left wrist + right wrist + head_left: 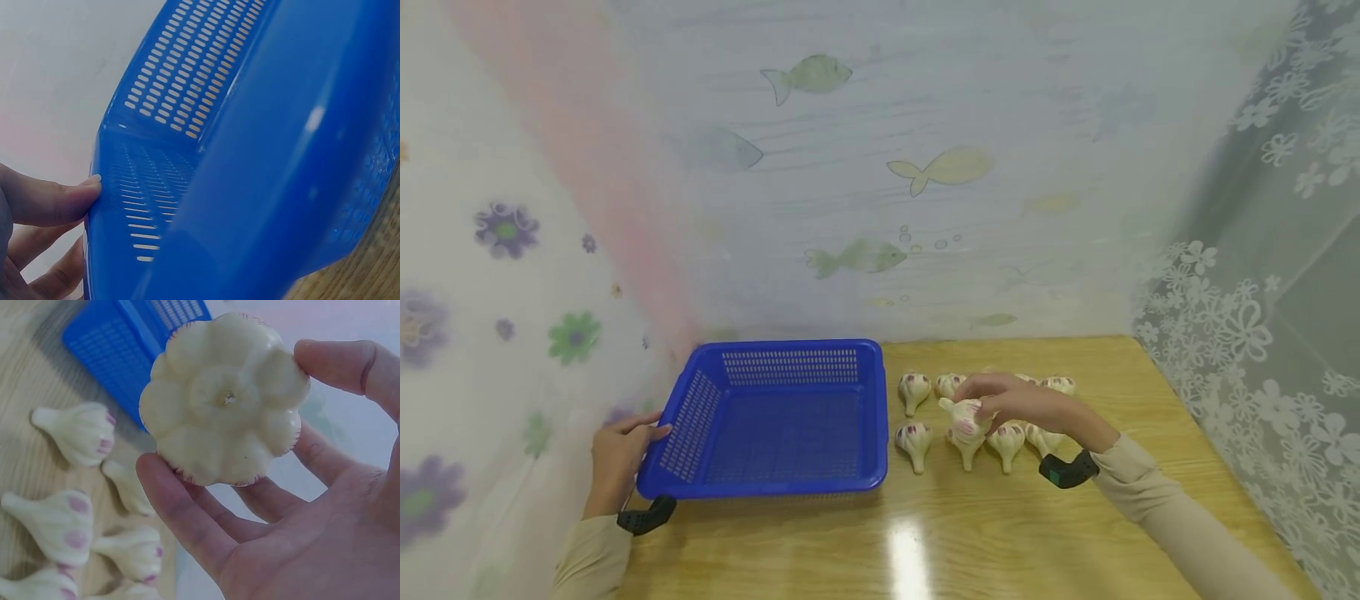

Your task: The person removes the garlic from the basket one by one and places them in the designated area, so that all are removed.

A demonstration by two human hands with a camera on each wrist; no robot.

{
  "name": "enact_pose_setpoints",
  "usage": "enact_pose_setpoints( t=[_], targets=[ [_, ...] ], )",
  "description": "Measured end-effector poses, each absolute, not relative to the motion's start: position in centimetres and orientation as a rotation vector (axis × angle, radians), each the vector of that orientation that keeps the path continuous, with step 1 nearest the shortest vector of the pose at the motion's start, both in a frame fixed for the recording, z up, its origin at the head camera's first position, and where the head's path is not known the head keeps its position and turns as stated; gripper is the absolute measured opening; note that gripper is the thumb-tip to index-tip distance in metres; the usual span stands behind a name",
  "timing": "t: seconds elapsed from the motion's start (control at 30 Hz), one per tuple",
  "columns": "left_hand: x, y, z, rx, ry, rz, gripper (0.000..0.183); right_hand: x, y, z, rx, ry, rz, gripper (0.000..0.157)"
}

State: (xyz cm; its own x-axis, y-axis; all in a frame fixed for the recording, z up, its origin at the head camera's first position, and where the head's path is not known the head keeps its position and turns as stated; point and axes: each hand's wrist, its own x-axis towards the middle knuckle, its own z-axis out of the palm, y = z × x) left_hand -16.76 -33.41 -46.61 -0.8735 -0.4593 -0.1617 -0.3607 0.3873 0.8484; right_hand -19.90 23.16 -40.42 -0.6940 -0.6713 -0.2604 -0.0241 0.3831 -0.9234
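A garlic bulb (225, 400) with pinkish streaks is held between the thumb and fingers of my right hand (1022, 400). It hovers above the table, its root end facing the right wrist camera. Below and around it, more garlic bulbs with purple patches lie in two rows, among them a front-left bulb (913, 442) and a back-left bulb (913, 390). Some are partly hidden by the right hand. To the left stands a blue plastic basket (763, 487) with slotted walls and nothing inside. My left hand (617, 458) grips its left rim, thumb on the edge and fingers outside.
The wooden table (820, 550) reaches back to a pale curtain (850, 208) printed with fish. Flowered sheets hang at the left and right sides. The basket's right wall is close to the leftmost bulbs.
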Motion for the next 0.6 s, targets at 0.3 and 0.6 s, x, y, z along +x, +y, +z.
enact_pose_setpoints(
  t=[0.3,0.6],
  targets=[
    [-16.7,-33.2,-46.6,0.737,-2.552,-1.489,0.046,-18.8,26.2,-40.0,-0.540,2.054,-1.335,0.034],
    [-16.6,-33.4,-46.7,0.745,-2.499,-1.546,0.046,-18.2,29.7,-41.3,-0.402,2.095,-1.385,0.038]
  ],
)
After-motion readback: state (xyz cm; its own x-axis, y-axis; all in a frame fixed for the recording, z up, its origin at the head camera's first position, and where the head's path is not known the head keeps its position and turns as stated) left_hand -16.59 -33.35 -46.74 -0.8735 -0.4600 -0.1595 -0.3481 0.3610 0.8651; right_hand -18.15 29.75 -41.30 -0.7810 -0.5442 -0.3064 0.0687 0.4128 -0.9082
